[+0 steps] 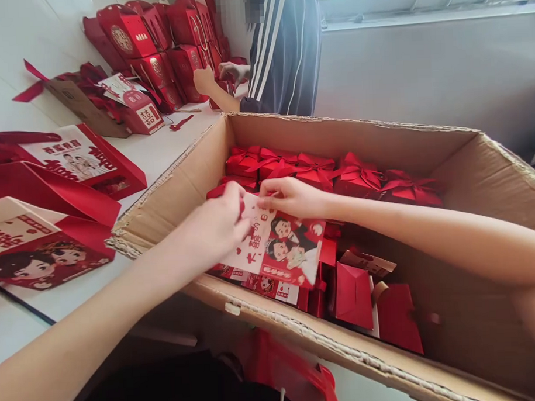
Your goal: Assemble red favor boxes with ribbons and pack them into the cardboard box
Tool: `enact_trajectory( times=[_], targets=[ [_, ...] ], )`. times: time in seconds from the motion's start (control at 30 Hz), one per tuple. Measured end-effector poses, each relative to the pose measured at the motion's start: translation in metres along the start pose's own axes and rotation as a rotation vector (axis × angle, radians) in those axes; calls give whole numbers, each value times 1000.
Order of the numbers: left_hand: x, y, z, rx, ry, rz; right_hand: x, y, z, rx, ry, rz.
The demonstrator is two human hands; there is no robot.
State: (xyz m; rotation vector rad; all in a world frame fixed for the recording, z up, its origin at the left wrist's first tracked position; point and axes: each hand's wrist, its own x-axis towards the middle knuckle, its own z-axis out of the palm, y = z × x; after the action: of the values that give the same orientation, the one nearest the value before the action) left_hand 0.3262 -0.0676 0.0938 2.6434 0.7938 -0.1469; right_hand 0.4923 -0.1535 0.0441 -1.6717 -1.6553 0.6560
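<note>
Over the large cardboard carton (357, 127), a red and white gift box (291, 246) printed with a cartoon bride and groom is tilted toward me. My left hand (220, 225) is closed on its left end. Fingertips of my right hand (289, 197) pinch its upper edge. The fingers partly cover its far side. Below and behind it in the carton lie several red boxes tied with ribbon bows (314, 166). Along the near wall, plain dark red boxes (354, 294) stand beside more printed ones (266, 285).
Left of the carton, a white table (194, 124) bears printed gift boxes (50, 249) and stacked red boxes (130, 35). A co-worker in a striped jacket (284, 53) has both hands near that stack. A red plastic stool or chair (295, 369) is below the carton.
</note>
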Motion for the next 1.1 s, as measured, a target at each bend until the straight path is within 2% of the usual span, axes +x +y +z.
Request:
enact_trajectory(
  times=[0.07, 0.13, 0.2, 0.23, 0.3, 0.37, 0.43, 0.5, 0.53, 0.57, 0.6, 0.67, 0.73, 0.77, 0.8, 0.87, 0.9, 0.97, 1.03, 1.1],
  targets=[
    [6, -4, -8, -137, 134, -9, 2, -12, -19, 61, -15, 9],
    [14, -12, -14, -267, 221, -24, 2, -19, -37, 120, -166, 102],
    [19, -19, -17, -333, 250, -50, -1, -21, -54, 205, -348, 277],
    [20, -22, -16, -334, 219, -51, -2, -20, -62, 249, -422, 379],
    [17, -22, -14, -282, 75, -15, -4, -14, -73, 306, -546, 578],
    [10, -17, -11, -185, -57, 29, -3, -3, -75, 280, -723, 740],
    [3, -9, -8, -97, -113, 55, -1, 12, -66, 213, -931, 842],
    [-2, -4, -5, -42, -193, 94, 2, 25, -44, 159, -1105, 902],
    [-4, -2, -4, -24, -275, 127, 2, 30, -28, 140, -1143, 922],
    [-4, 0, -2, -4, -376, 164, 3, 34, -12, 122, -1132, 926],
    [-3, 1, -1, 26, -482, 197, 3, 36, 4, 106, -1068, 922],
    [-1, 6, 3, 103, -647, 238, 2, 37, 29, 88, -825, 880],
    [3, 13, 9, 182, -702, 258, 0, 37, 42, 129, -609, 826],
    [5, 19, 13, 222, -699, 262, -2, 37, 43, 185, -573, 793],
    [8, 25, 17, 260, -686, 262, -4, 37, 43, 249, -595, 752],
    [12, 38, 25, 329, -671, 267, -9, 40, 39, 329, -734, 633],
    [15, 44, 30, 359, -685, 281, -11, 42, 38, 280, -803, 563],
    [21, 52, 38, 410, -758, 339, -16, 45, 38, 7, -856, 457],
    [28, 53, 47, 489, -828, 376, -17, 45, 40, -280, -809, 400],
    [35, 45, 54, 540, -809, 366, -16, 43, 41, -430, -786, 378]
  ],
)
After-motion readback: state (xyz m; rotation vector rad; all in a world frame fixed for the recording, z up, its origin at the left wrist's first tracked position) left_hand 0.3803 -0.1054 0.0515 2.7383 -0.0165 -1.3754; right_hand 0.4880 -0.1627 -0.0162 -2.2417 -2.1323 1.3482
